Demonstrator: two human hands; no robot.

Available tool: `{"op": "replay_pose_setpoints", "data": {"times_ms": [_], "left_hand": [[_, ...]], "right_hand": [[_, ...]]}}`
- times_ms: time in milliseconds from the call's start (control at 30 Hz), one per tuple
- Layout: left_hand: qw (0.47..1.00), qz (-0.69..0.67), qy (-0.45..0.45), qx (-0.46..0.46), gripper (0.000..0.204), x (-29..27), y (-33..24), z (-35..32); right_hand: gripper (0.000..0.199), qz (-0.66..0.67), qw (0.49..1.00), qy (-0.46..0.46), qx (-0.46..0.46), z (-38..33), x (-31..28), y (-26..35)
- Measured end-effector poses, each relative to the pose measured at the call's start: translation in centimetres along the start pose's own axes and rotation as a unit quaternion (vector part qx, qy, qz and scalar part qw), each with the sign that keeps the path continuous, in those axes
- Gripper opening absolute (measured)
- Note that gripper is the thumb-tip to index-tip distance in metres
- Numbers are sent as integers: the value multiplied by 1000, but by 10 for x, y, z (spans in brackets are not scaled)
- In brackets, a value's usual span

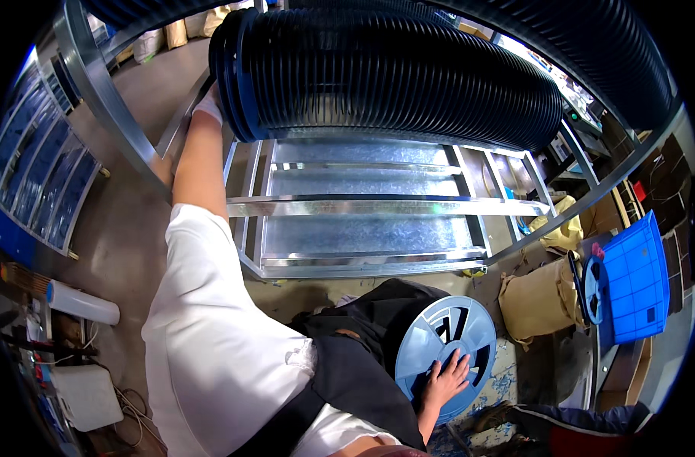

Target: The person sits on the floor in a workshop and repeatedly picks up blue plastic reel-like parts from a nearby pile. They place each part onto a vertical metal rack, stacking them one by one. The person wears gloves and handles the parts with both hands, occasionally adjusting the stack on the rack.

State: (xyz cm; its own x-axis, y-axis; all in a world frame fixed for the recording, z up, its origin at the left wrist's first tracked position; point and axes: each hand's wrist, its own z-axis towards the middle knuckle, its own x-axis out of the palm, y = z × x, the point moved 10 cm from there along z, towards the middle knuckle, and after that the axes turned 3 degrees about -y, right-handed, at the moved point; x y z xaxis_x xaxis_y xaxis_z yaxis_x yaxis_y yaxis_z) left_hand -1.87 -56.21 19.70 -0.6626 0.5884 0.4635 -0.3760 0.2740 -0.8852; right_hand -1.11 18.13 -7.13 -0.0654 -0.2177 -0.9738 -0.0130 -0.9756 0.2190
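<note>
My left arm, in a white sleeve, reaches up to the left end of a long row of black reels [408, 84]. A white glove or cuff shows on my left hand [210, 107]; its fingers are hidden behind the end of the row. Low in the view, my right hand [445, 381] is bare and lies with fingers spread on the face of a blue-grey reel [469, 324]. This reel stands on its edge beside my black apron [355, 373], its slotted side facing up toward me.
The reels lie across a metal rack [347, 206] with crossbars. A second row of dark reels [591, 61] hangs at upper right. On the right are a brown paper-wrapped roll [534, 301] and a blue crate [638, 278]. A wheeled rack [39, 160] stands left.
</note>
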Motion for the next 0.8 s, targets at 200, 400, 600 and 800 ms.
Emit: {"op": "replay_pose_setpoints", "data": {"times_ms": [200,400,600,800], "left_hand": [[998,-35,-56,5,72,7,-9,5],[994,52,-89,27,75,1,-17,22],[995,75,-65,-4,79,-20,-6,42],[987,122,-103,36,79,-38,-4,56]], "right_hand": [[62,-14,1000,-8,14,1,4,-4],[61,-15,1000,-4,14,4,4,-3],[61,-21,1000,-5,15,5,4,-1],[61,-24,999,-5,23,4,0,-2]]}}
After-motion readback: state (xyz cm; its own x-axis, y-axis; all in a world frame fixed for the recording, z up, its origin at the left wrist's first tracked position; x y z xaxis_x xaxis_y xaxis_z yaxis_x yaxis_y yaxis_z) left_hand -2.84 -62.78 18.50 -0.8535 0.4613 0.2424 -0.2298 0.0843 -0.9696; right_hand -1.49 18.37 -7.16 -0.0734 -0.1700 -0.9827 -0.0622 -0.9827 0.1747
